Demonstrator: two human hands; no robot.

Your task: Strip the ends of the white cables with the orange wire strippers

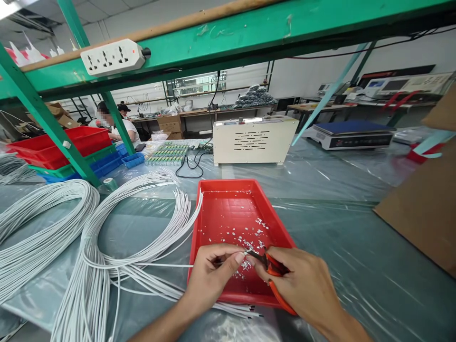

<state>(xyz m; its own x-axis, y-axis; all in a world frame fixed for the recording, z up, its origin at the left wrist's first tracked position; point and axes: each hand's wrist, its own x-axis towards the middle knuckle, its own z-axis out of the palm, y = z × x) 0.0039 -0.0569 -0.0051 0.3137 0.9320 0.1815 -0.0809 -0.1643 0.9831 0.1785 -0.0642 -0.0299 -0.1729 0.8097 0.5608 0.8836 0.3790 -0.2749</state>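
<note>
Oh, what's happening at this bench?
A person is working with bare hands over a red tray. The left hand pinches the end of a white cable, while the right hand holds orange-handled cutters with their tips right by it; whether they touch it is too small to tell. Small pale scraps lie scattered in the tray, and bundles of white cable lie looped on the bench to the left.
</note>
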